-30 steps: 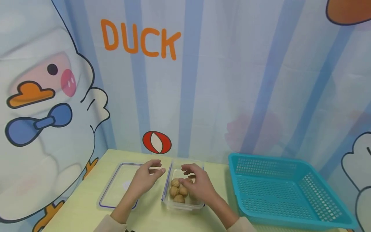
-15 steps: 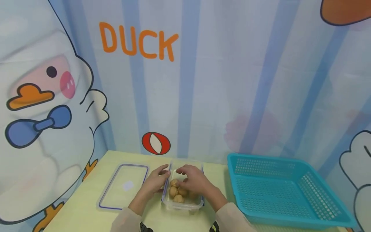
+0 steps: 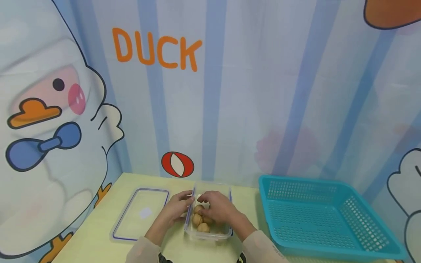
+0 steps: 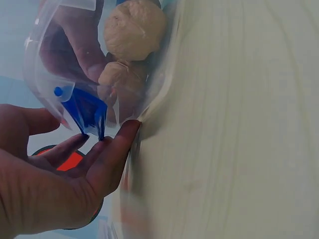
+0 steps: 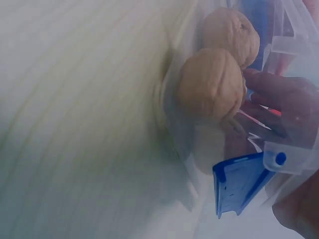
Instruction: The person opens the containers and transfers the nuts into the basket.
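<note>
In the head view a clear plastic container [image 3: 210, 235] stands on the table with several walnuts [image 3: 203, 227] in it. My left hand [image 3: 175, 206] holds its left side, thumb at the rim and fingers against the outer wall. The left wrist view has those fingers at the blue latch [image 4: 89, 109] and low on the wall. My right hand [image 3: 220, 208] is inside the container, fingers bent down over the walnuts. A fingertip touches a walnut [image 5: 212, 84] in the right wrist view; whether the hand pinches one is hidden.
A clear lid [image 3: 133, 219] with a blue seal lies left of the container. To the right stands a turquoise mesh basket [image 3: 274, 239]. A patterned curtain [image 3: 243, 109] hangs behind the yellow table [image 3: 177, 252].
My left hand has moved right and down from above the lid onto the container's left side. My right hand has gone lower into the container among the walnuts.
</note>
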{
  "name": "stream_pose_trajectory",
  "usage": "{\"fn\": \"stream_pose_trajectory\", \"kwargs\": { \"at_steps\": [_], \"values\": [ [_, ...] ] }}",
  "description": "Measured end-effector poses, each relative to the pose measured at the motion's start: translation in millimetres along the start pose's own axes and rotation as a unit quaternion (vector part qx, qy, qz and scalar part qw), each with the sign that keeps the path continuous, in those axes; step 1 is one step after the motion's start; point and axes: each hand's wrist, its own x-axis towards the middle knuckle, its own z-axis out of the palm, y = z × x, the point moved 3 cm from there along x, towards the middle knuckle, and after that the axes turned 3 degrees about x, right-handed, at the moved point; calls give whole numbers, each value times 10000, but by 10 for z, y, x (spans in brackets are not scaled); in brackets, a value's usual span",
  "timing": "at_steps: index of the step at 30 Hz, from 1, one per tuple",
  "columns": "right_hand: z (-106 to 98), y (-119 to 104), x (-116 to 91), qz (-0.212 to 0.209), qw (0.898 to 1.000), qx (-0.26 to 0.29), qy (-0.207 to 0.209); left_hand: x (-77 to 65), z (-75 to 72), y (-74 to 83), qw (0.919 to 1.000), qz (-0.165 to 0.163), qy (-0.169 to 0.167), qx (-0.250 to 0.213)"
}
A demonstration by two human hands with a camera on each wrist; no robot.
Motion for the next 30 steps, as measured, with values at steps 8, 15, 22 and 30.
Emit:
{"fn": "stream_pose_trajectory", "kwargs": {
  "at_steps": [8,15,22,30],
  "values": [
    [41,-1,5,0,9997,-255,25,-36,4,-9,9998,127,-44,-165],
    [74,4,13,54,9995,-321,34,-54,-2,-28,9997,153,23,-186],
    [66,10,11,140,9993,-342,-1,-30,12,-37,9998,73,33,-163],
    [40,28,7,302,9991,-287,37,3,16,-25,9999,-1,38,-145]
  ]
}}
